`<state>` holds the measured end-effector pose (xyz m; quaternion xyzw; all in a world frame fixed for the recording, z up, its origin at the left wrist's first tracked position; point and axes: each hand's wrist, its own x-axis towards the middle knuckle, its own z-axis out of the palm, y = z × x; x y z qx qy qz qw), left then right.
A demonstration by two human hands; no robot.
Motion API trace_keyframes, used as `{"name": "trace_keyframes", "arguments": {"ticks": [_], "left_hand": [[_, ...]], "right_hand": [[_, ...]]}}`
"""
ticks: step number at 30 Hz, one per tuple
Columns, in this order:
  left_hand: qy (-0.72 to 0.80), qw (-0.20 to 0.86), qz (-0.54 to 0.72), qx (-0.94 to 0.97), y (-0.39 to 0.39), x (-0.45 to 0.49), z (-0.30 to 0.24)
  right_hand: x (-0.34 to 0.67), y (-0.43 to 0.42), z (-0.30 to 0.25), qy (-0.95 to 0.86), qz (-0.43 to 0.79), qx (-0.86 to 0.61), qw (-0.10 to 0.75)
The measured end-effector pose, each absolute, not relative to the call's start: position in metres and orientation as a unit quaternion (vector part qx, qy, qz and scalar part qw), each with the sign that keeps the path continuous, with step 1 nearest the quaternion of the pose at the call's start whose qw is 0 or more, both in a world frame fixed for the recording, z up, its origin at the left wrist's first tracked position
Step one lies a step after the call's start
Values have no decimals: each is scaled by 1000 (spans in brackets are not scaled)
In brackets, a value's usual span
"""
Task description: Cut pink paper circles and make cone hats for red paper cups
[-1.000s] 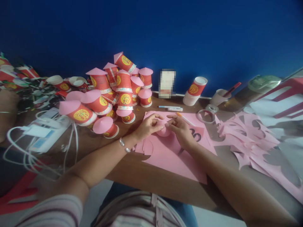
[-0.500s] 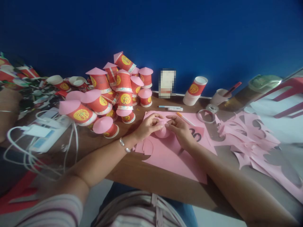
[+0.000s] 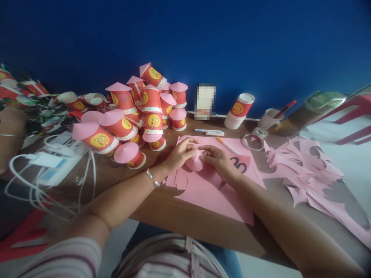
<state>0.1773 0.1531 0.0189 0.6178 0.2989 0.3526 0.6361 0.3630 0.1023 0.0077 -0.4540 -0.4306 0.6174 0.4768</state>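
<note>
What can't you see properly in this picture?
All in the head view:
Parts of the pink paper piece: hidden by the left hand and right hand.
The upright pale thing: blurred into squares.
The other person's arm: cut off by the left edge.
Any print on the white pen: too small.

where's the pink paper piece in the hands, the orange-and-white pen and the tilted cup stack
Pink paper piece (image 3: 194, 164): head view, its lower part.
Orange-and-white pen (image 3: 227, 146): head view, its barrel.
Tilted cup stack (image 3: 238, 109): head view, its yellow emblem.
</note>
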Motion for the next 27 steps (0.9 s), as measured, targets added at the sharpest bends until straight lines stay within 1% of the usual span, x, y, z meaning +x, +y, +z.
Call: {"name": "trace_keyframes", "arguments": {"ticks": [3, 5, 10, 13, 18, 27], "left_hand": [[298, 637, 353, 617, 152, 176, 21], [308, 638, 360, 607, 152, 175, 20], [316, 661, 381, 564, 153, 174, 16], [314, 700, 392, 508, 154, 176, 17], [298, 739, 411, 442, 155, 178, 20], [301, 726, 414, 460, 155, 177, 20]], "right_hand": [[364, 103, 6, -429, 631, -447, 467], [365, 103, 6, -428, 628, -444, 474], [366, 105, 5, -425, 587, -424, 544], [368, 106, 3, -420, 577, -414, 564], [369, 108, 3, -407, 587, -406, 569], [369, 106, 5, -403, 617, -410, 538]]}}
